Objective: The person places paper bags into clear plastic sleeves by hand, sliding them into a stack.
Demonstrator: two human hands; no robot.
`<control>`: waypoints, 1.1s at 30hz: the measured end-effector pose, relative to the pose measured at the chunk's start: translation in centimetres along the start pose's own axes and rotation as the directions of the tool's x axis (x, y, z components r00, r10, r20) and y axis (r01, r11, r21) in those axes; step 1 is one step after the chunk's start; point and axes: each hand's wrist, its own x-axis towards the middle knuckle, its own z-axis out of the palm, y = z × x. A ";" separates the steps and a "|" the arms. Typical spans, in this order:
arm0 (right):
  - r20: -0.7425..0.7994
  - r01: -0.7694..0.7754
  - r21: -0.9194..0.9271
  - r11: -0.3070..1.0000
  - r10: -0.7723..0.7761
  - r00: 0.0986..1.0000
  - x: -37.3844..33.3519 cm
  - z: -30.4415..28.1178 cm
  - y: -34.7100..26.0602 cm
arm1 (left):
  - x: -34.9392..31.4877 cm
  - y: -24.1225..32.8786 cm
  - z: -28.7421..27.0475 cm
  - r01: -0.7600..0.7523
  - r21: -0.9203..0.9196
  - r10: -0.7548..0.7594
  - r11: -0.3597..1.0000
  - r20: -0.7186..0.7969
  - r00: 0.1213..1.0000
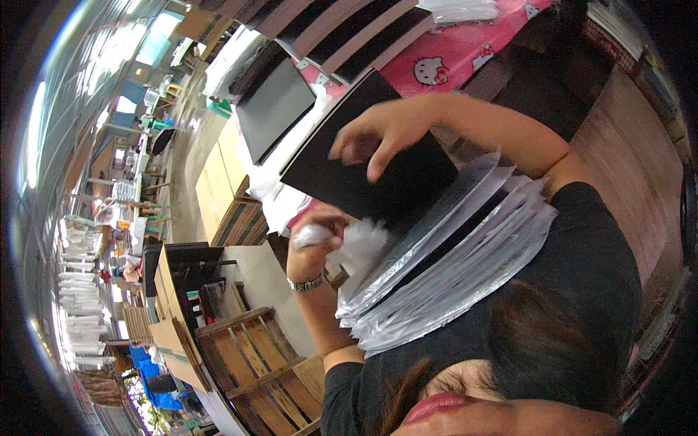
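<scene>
My left hand [318, 234], with a metal watch at the wrist, is closed on a crumpled white cloth [363, 245]; part of the white material bulges above the fingers. My right hand [385, 136] is over a flat black panel [414, 178], its fingers curved and the thumb apart, with nothing seen in it. Whether its fingertips touch the panel I cannot tell. Against my body lies a stack of flat items in clear plastic sleeves [454, 269], overlapping the panel's near edge.
A grey-black panel [276, 107] lies beyond on white wrapping. Several dark strips [349, 36] line the far side, next to a pink patterned cloth [443, 62]. Stacked cardboard [222, 182] and a wooden pallet [254, 356] stand at left. Brown boards [632, 145] are at right.
</scene>
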 end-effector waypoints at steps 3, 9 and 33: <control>-0.129 0.062 -0.199 0.978 -0.088 0.988 2.9 4.3 -3.8 | 3.6 3.8 4.7 -0.479 -0.121 0.440 0.869 -0.253 0.862; -0.530 0.080 0.110 0.991 -0.009 0.848 2.4 2.6 -3.7 | 4.6 4.1 5.4 -0.479 -0.085 0.376 0.874 -0.508 0.775; -0.457 -0.057 0.177 0.983 0.133 0.880 0.9 2.6 -3.6 | 6.3 1.3 5.6 -0.295 0.036 0.255 0.955 -0.611 0.749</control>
